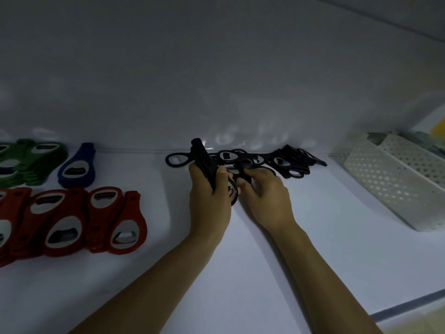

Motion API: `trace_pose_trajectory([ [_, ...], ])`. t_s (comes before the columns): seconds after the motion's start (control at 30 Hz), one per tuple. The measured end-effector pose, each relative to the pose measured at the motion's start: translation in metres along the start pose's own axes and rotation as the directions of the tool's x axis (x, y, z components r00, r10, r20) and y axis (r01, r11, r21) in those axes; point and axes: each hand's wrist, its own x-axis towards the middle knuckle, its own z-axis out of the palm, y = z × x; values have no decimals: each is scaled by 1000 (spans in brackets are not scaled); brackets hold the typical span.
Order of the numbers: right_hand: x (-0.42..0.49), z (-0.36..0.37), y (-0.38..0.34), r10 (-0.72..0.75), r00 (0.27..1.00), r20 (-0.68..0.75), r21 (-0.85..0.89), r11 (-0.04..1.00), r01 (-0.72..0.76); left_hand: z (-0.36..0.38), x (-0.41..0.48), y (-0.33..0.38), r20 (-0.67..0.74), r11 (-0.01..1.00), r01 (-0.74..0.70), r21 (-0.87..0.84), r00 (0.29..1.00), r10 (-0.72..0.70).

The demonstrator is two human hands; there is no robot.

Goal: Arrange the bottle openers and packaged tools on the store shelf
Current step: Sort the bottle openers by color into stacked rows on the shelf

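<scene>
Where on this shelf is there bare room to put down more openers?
Bare shelf lies between the red openers and the left hand, and between the right hand and the white basket. Crowded: the black openers at the back.

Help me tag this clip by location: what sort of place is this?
Probably a shop's display shelf: many identical items sorted by colour, red bottle openers, green bottle openers, black bottle openers, on a white shelf, with a white perforated basket alongside.
</scene>
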Motion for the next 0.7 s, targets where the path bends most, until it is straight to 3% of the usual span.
trace_pose_trajectory([
  [0.1, 2, 1, 4, -54, 998, -37, -139, 989, 48, -1, 1, 1, 12, 997, 18, -78, 1000, -17],
  [0.17, 1, 0, 5, -89, 990, -107, -143, 987, 73, -1, 1, 1, 42, 991, 50, -125, 998, -45],
  [0.27, 0, -3, 4, -18, 984, -178, -52, 999, 9, -1, -1, 4, 62, 993, 64, -103, 996, -58],
  [0.37, 1, -7, 1, 62, 930, -362, 171, 985, 1, -2, -1, 6, 62, 979, 144, -148, 989, -136],
  [0.43, 2, -13, -3, 192, 897, -398, 409, 912, -13, -3, 0, 7, 73, 968, 173, -180, 984, -163],
  [0.53, 3, -19, -6, 364, 879, -309, 709, 704, -43, -3, 0, 3, 94, 990, 103, -96, 991, -94],
  [0.7, 2, -26, -13, 325, 932, -161, 845, 534, -40, -3, -3, 2, 156, 999, 42, -31, 987, -36],
])
